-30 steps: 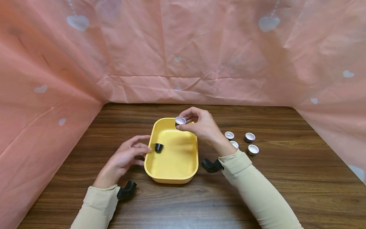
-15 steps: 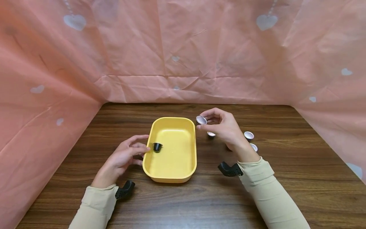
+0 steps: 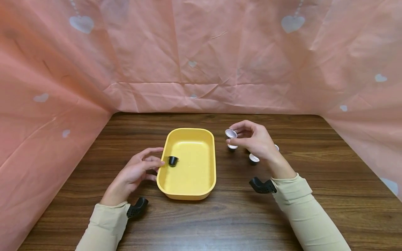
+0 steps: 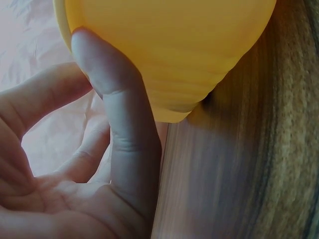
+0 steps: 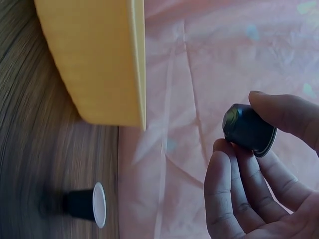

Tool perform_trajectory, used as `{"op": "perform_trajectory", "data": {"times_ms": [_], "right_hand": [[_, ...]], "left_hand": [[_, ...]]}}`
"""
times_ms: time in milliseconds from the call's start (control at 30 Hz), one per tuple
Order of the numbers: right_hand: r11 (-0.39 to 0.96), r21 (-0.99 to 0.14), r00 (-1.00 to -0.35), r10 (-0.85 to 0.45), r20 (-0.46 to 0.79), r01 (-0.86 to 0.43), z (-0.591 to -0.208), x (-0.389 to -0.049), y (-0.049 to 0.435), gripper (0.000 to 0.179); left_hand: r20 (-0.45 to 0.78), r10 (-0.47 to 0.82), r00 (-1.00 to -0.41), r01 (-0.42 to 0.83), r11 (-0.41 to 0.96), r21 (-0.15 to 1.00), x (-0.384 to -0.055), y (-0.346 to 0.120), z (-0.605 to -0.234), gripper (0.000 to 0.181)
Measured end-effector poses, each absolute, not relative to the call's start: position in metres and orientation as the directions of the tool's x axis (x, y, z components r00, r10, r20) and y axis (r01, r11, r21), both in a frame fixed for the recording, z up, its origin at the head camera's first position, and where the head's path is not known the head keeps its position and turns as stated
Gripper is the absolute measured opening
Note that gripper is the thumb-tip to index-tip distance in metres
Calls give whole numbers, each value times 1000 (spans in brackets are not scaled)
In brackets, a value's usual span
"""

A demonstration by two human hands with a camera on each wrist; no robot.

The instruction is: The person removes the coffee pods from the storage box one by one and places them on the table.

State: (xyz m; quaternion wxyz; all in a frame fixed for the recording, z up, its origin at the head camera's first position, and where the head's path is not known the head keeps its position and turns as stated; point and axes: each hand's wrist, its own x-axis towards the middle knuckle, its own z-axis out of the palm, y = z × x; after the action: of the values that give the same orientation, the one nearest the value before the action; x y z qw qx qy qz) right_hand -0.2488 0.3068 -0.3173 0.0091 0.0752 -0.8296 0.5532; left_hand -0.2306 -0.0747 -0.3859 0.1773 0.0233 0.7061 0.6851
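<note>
My left hand point(image 3: 132, 174) rests against the left side of a yellow tray point(image 3: 186, 197), its thumb touching the wall near the rim, as the left wrist view also shows. A dark coffee capsule point(image 3: 172, 161) lies tipped on its side inside the tray, near the left wall. To the tray's right, my right hand point(image 3: 257, 141) holds another dark coffee capsule point(image 3: 231, 134) above the table, silvery lid up. The right wrist view shows this held capsule point(image 5: 249, 129) pinched between thumb and fingertips. Just below it in the head view stands a further capsule point(image 3: 232, 146) on the table.
Beneath and beyond my right hand are more capsules: one point(image 3: 254, 159) near the wrist and one point(image 3: 276, 147) mostly hidden. The table is dark wood grain point(image 3: 201, 223). Pink cloth with pale hearts point(image 3: 201, 69) hangs at the back and sides.
My right hand has moved right with the held capsule, from over the tray to above the table and its capsules. My left hand has kept its place against the tray.
</note>
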Motion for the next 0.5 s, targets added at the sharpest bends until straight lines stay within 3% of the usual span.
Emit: {"op": "perform_trajectory", "data": {"times_ms": [500], "right_hand": [[483, -867, -993, -81, 91, -119, -320, -247, 333, 47]], "left_hand": [[-215, 281, -935, -207, 59, 977, -231, -74, -385, 67]]}}
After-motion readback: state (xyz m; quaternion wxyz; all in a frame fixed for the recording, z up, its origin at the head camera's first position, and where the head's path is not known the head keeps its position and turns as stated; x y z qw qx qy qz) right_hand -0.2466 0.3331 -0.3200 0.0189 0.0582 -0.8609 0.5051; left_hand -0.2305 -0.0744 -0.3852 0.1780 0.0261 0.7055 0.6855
